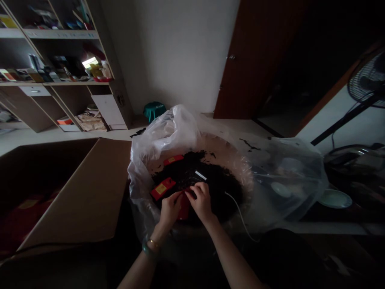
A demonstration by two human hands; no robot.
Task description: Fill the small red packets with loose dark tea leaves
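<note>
Shelves of a wooden wall unit (60,35) stand against the far wall; on the near left an open cardboard carton (75,192) holds red packs (27,218); beside it a transparent plastic bag (285,180) lines a wide round basin (224,148) heaped with dark loose tea leaves (216,188), though the dim light makes that name uncertain; two red packets (163,188) lie on the heap, near a white strip (201,175); the left hand (170,208) and right hand (202,202) meet over the heap, their fingers (192,192) pinched together on the top of a third red packet (184,208), which stands upright in the leaves.
</note>
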